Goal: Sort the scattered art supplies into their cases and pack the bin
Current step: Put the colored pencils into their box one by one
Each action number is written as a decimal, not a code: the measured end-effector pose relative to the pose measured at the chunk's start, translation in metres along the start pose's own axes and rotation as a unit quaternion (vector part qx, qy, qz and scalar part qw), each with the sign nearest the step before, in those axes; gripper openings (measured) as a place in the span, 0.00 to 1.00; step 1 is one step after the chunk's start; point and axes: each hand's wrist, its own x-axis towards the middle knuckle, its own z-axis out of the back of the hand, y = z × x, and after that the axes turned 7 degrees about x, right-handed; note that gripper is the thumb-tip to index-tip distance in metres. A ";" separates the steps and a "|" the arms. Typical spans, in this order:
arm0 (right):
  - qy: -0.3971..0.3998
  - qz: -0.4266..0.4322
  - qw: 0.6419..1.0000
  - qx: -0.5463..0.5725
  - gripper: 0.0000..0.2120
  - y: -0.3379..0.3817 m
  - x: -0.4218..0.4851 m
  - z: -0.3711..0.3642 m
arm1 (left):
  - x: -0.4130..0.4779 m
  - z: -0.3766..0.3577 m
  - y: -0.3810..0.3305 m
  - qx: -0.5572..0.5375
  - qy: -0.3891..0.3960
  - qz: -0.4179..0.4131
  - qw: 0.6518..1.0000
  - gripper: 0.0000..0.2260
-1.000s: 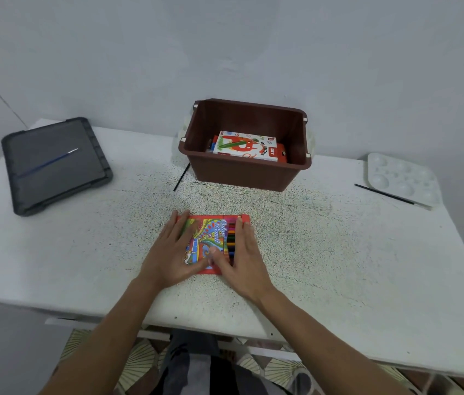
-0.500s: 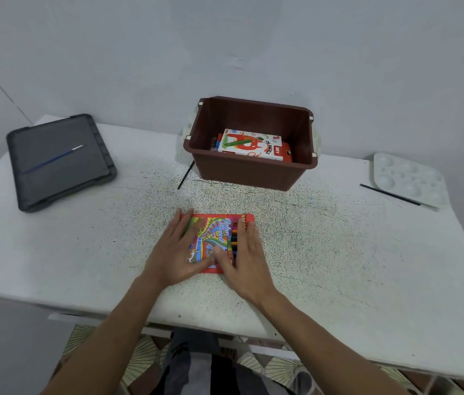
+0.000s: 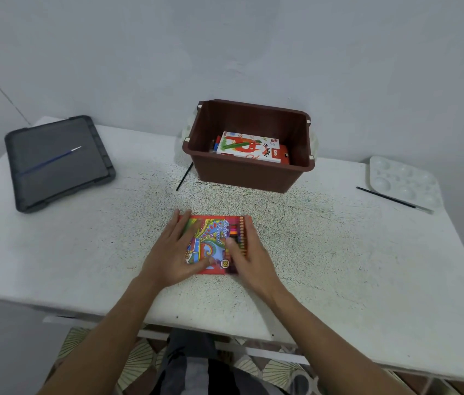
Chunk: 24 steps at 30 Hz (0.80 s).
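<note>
Head view: my left hand (image 3: 172,253) and right hand (image 3: 249,256) still flat, fingers straight, on the red cardboard colour-pencil box (image 3: 210,240); nothing moved, far brown plastic bin (image 3: 250,178) next, I reckon.

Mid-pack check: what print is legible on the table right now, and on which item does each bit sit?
"Color Pencil": script lettering on the lid of the pencil box.
"18": in a round badge at the near edge of that same lid.
"OIL PASTELS": on the pastel box lying in the bin.
The short white brand mark on the pastel box's red end is too blurred to read.
No other text shows.
</note>
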 end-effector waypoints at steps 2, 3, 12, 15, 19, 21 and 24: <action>-0.042 -0.020 0.995 0.089 0.30 0.008 -0.003 0.013 | -0.001 0.001 -0.001 0.000 0.006 0.001 1.000 0.45; -0.051 -0.032 0.992 0.111 0.28 0.009 -0.003 0.016 | -0.001 0.001 -0.001 0.002 0.011 0.002 1.000 0.46; 0.013 -0.007 1.000 -0.025 0.42 0.003 -0.001 -0.002 | -0.001 0.002 -0.002 0.005 0.009 0.003 1.000 0.45; -0.014 -0.025 0.998 0.059 0.30 0.005 -0.001 0.010 | -0.003 0.005 -0.006 -0.022 -0.008 0.039 0.999 0.38; -0.105 -0.027 0.988 0.110 0.22 0.004 0.000 0.022 | -0.006 0.010 -0.010 -0.042 -0.099 0.144 0.984 0.29; -0.106 -0.057 0.983 0.142 0.22 0.003 0.003 0.026 | -0.009 0.015 -0.016 -0.044 -0.122 0.198 0.972 0.27; -0.111 -0.084 0.978 0.154 0.22 0.007 0.004 0.030 | -0.012 0.017 -0.023 -0.112 -0.079 0.263 0.955 0.25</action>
